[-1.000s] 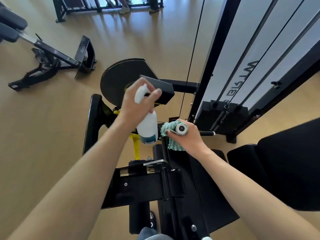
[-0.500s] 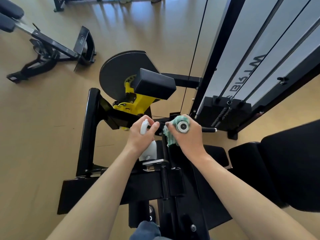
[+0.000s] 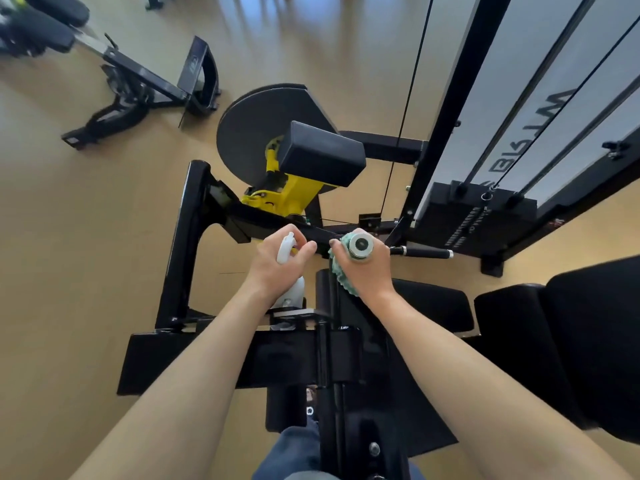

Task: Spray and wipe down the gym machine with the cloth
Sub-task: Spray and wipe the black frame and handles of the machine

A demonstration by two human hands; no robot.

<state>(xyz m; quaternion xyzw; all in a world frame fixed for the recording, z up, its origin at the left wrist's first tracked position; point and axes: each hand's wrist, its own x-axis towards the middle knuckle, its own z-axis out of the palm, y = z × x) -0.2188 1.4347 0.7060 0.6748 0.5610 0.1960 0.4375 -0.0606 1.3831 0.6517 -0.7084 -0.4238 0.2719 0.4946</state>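
Observation:
A black gym machine [image 3: 180, 244] with a yellow pivot [image 3: 294, 195] and a black pad [image 3: 322, 154] stands below me. My left hand [image 3: 277, 268] grips a white spray bottle [image 3: 294, 289], its nozzle pointing forward between my fingers. My right hand [image 3: 367, 271] is wrapped around an upright handle with a round silver end cap [image 3: 361, 244]. A green waffle cloth [image 3: 341, 282] is pressed between that palm and the handle. A second black handle [image 3: 422, 252] sticks out to the right.
The weight stack [image 3: 485, 220] with cables and a black frame post [image 3: 450, 109] stands at the right. Black seat pads [image 3: 571, 341] lie at the lower right. Another machine [image 3: 138, 84] sits on the wooden floor at the upper left.
My left hand has lowered the spray bottle from above the yellow pivot to beside the handle. My right hand stays on the handle with the cloth. The view has tilted slightly.

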